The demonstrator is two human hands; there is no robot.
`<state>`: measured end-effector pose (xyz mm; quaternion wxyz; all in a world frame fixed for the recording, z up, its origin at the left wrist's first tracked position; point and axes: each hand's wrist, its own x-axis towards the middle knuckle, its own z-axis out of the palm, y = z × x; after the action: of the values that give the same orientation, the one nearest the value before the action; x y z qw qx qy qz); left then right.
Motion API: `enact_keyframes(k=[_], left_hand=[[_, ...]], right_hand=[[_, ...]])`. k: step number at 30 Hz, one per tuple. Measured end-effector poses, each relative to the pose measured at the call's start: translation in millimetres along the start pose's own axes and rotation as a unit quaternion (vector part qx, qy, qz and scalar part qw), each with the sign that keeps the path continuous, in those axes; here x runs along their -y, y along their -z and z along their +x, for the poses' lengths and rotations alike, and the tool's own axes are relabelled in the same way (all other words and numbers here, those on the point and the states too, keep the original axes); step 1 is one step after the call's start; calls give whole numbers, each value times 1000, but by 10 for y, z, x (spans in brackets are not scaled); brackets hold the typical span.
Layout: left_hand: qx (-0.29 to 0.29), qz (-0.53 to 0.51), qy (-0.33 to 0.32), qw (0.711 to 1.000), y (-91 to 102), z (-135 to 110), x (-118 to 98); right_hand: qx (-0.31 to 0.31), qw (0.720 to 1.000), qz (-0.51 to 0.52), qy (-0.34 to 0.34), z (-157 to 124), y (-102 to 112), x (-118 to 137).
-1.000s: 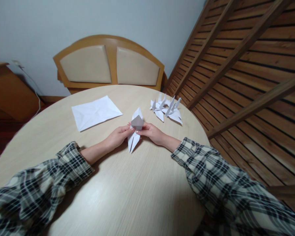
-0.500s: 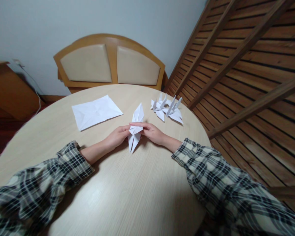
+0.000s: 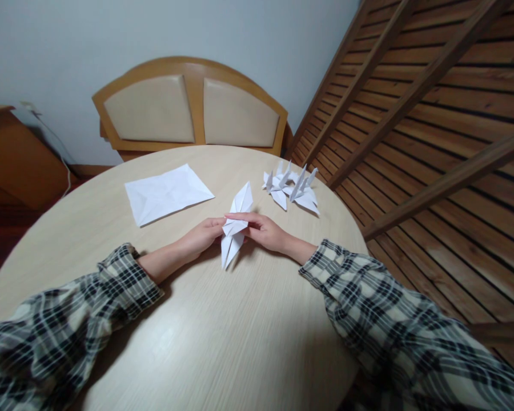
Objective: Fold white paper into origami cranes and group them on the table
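A half-folded white paper piece (image 3: 235, 225), long and pointed at both ends, lies slanted on the round wooden table (image 3: 188, 337). My left hand (image 3: 203, 235) pinches its left edge near the middle. My right hand (image 3: 263, 229) pinches it from the right, with the forefinger laid across the fold. Both hands rest low on the tabletop, fingers closed on the paper. Plaid sleeves cover both forearms.
A flat creased white sheet (image 3: 167, 193) lies to the left of the hands. Several finished paper cranes (image 3: 292, 189) stand at the table's right rim. A wooden chair (image 3: 191, 108) faces me across the table. Slatted wooden wall (image 3: 432, 114) rises at right.
The raised grey flap has been folded down flat, so the upper point of the paper piece now shows. Both hands stay pinched on it, shifted very slightly left.
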<state>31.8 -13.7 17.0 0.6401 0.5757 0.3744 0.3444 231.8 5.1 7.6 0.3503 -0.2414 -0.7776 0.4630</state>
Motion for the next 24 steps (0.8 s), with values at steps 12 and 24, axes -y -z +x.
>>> enact_keyframes(k=[12,24], left_hand=[[4,-30,14,999,-21,-8,-55],[30,-89,21,995,-33,14,-68]], right_hand=[[35,997,-56,40,-27,12,132],[66,996,-47,43,-23,28,139]])
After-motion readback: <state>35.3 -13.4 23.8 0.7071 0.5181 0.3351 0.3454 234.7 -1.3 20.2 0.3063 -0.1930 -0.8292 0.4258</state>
